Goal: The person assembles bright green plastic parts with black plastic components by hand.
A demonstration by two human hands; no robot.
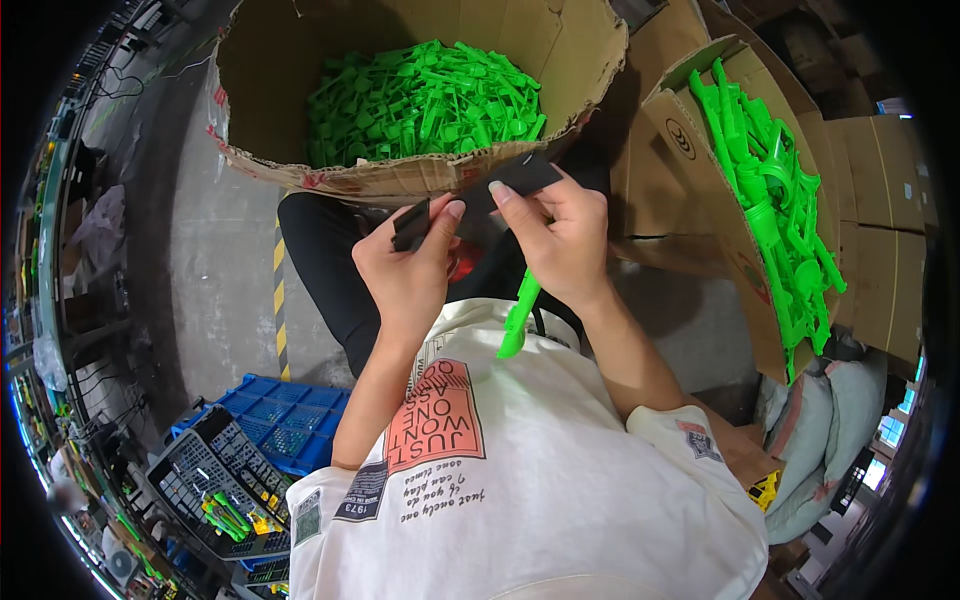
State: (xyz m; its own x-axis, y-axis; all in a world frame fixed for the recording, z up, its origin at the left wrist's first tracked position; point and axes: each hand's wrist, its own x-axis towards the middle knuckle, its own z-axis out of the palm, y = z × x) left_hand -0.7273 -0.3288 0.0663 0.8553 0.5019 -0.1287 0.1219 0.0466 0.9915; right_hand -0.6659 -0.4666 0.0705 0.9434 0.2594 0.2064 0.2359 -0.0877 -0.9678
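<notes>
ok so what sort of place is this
Probably a factory or workshop floor: a big cardboard box full of matching green plastic parts, blue crates, and yellow-and-black floor tape.

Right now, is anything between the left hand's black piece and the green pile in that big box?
Yes: the near box wall stands between the black piece and green pile. Nothing visible blocks above it.
</notes>
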